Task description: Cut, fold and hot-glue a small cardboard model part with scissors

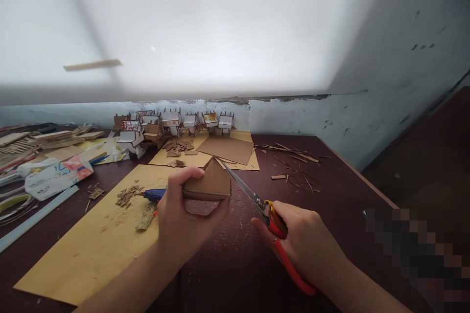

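Observation:
My left hand (179, 215) is closed around a small folded cardboard piece (209, 183), holding it up above the dark table (330, 190). My right hand (304, 244) grips red-handled scissors (264, 210). Their blades point up and left, and the tip touches the right edge of the cardboard piece. A blue glue gun (154, 194) lies just left of my left hand, on a tan sheet (95, 244).
Several small cardboard models (172, 122) stand in a row along the back wall. A brown cardboard sheet (227, 149), scraps (127, 195) and thin strips (293, 156) lie about. Wooden sticks and packaging (55, 176) crowd the left side. The table's right edge drops off.

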Action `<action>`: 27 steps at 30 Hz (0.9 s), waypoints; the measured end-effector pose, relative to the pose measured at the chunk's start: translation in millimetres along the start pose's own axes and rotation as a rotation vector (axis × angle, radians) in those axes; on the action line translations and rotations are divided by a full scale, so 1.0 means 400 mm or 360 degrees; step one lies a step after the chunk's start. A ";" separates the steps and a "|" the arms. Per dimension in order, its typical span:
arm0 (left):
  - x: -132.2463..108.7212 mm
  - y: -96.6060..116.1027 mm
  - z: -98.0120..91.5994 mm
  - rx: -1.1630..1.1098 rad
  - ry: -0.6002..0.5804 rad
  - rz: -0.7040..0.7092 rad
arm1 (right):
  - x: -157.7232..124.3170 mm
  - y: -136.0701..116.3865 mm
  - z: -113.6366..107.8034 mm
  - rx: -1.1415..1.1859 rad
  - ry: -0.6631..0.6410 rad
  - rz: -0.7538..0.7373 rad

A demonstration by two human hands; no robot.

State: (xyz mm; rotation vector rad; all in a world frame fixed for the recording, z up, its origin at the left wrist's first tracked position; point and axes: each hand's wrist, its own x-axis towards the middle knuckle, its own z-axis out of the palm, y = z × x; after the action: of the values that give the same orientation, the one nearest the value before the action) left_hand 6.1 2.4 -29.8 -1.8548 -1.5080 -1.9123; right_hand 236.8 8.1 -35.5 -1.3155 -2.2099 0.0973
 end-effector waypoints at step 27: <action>-0.002 0.000 -0.003 0.0077 -0.0077 0.0020 | 0.012 -0.001 -0.034 -0.0021 -0.0248 0.0153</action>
State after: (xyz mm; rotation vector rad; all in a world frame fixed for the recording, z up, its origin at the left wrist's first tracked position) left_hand 5.7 1.2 -30.2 -1.8982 -1.5387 -1.8215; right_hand 241.6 9.2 -21.8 -1.4658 -2.2785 0.2290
